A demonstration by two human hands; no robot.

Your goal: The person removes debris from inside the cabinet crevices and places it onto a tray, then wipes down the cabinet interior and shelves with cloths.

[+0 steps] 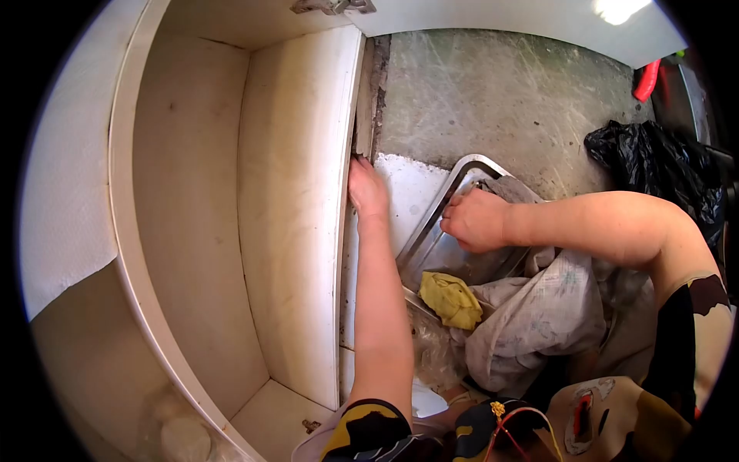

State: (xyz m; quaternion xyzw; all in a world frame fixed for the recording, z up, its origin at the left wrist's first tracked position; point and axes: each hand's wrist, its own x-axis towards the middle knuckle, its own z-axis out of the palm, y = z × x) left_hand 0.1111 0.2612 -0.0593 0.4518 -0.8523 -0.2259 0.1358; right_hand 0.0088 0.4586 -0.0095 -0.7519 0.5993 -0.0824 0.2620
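Note:
My left hand [368, 189] reaches along the front edge of the white cabinet [300, 192], its fingertips tucked at the narrow gap by the base. Those fingers are mostly hidden. Over the metal tray [431, 258], my right hand [477, 219] is closed with the fingers curled in. What it grips, if anything, does not show. A grey cloth [512, 187] lies right behind that hand in the tray. Below it, a crumpled yellow cloth [452, 300] rests at the tray's near edge, beside a large pale patterned cloth [539, 316].
A cabinet door [523, 35] stands open across the top. On the right are a black plastic bag [654, 165] and a red object [648, 81]. Clear plastic [435, 350] lies near my left forearm. Scratched grey floor [493, 100] stretches beyond the tray.

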